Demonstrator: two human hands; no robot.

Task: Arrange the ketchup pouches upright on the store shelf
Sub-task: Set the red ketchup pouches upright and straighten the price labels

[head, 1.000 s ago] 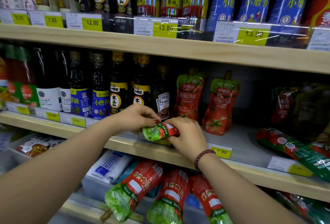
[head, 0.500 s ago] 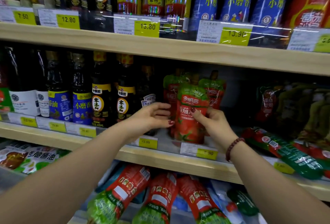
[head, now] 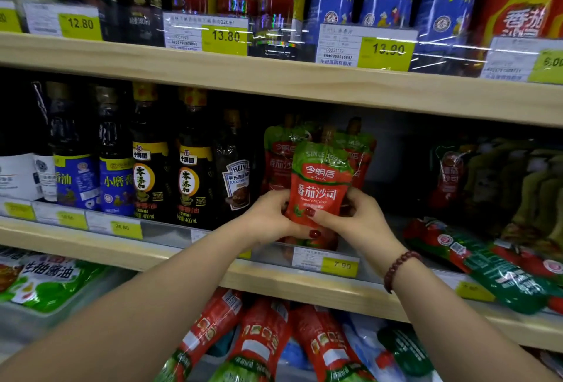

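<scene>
A red and green ketchup pouch [head: 321, 182] stands upright at the front of the middle shelf [head: 304, 284]. My left hand [head: 269, 218] grips its lower left side and my right hand [head: 356, 218] grips its lower right, thumbs across the front. Two more upright pouches [head: 278, 153] stand just behind it, partly hidden. Several pouches lie flat on the shelf at the right [head: 493, 269]. More pouches [head: 259, 342] lie in a bin on the shelf below.
Dark sauce bottles [head: 149, 174] and a Heinz bottle [head: 237, 180] stand close to the left of the pouches. Dim packets [head: 451, 174] fill the right back of the shelf. Price tags [head: 339, 264] line the shelf edge. The upper shelf [head: 274, 77] holds bottles.
The pouch went from lying sideways in both hands at the shelf edge to standing upright. Both hands now grip its lower sides more tightly, and the view has moved closer.
</scene>
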